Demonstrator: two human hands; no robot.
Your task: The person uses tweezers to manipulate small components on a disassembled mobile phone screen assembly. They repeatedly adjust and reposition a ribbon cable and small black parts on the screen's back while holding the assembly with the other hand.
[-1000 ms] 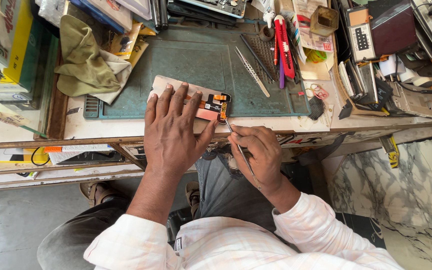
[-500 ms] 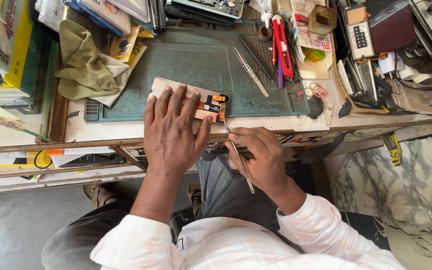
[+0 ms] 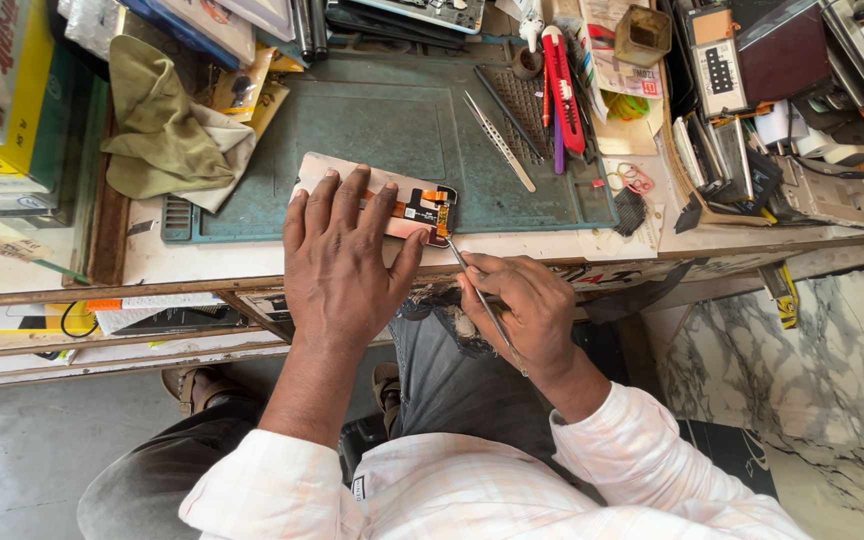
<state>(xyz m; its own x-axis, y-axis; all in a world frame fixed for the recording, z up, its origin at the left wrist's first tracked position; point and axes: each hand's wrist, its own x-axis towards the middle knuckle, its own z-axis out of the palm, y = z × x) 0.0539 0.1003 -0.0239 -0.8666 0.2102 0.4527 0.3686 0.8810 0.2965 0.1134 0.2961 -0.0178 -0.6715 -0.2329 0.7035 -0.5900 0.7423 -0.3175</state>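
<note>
Teal rubber work mat [image 3: 372,130], matte, scuffed and rectangular, with a ribbed tray section at its right end, serves as the landmark for this entry.

Phone display panel [image 3: 407,205]: flat, thin, pale-backed rectangle lying on the mat's near edge, long axis running left to right along that edge. Its right end carries orange flex ribbon and a small dark board, and points toward the right hand. Most of its left part is covered.

Left hand [image 3: 342,265]: laid flat, palm down, fingers spread and pressing on the panel; nothing is gripped.

Right hand [image 3: 522,305]: just off the mat's near right corner, below the bench edge, fingers pinched closed round thin metal tweezers [image 3: 477,295]. The tool slants up and left, its tip touching the panel's right end.

Second pair of tweezers [image 3: 500,142]: bright steel, lying loose on the mat's right half, slanting toward the far left.

Red utility knife [image 3: 562,85]: plastic body, resting on the ribbed tray at the mat's far right, long axis pointing away from the person.

Olive cloth [image 3: 167,125]: soft, crumpled, lying over the mat's left edge.

Yellow cardboard box [image 3: 12,90]: well left of the mat.

Wooden bench [image 3: 192,265]: worn, pale-topped, bearing the mat; cluttered with stacked phone parts to the mat's right.
</note>
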